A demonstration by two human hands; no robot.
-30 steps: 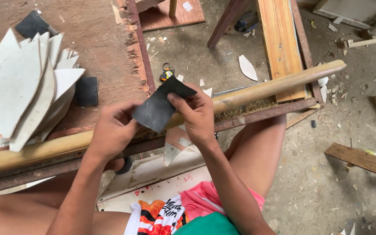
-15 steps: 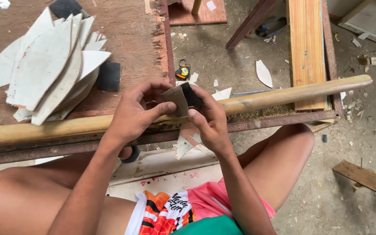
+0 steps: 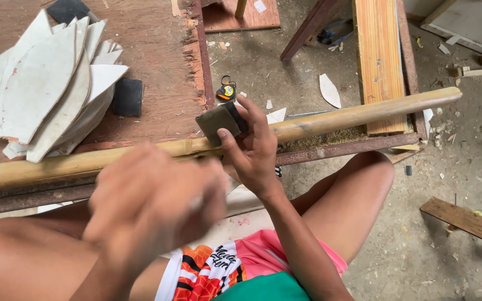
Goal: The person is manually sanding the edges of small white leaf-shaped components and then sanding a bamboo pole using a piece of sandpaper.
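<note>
A long bamboo pole [image 3: 358, 114] lies across a rusty metal frame [image 3: 341, 150] in front of my knees. My right hand [image 3: 252, 150] presses a folded piece of sandpaper [image 3: 218, 121] around the pole, thumb on its near face. My left hand [image 3: 152, 206] is off the pole, blurred, raised closer to the camera above my left thigh; it seems to hold nothing, though the blur hides the fingers.
A stack of white pointed cut-out panels [image 3: 46, 89] lies on the brown wooden board [image 3: 157, 61] at left, with a dark block [image 3: 128, 96] beside it. A small tape measure [image 3: 226, 90], wood planks [image 3: 377, 56] and scraps lie on the dusty floor.
My left hand has let go of the sandpaper and pulled back toward me. My right hand alone now holds the folded sandpaper on the pole.
</note>
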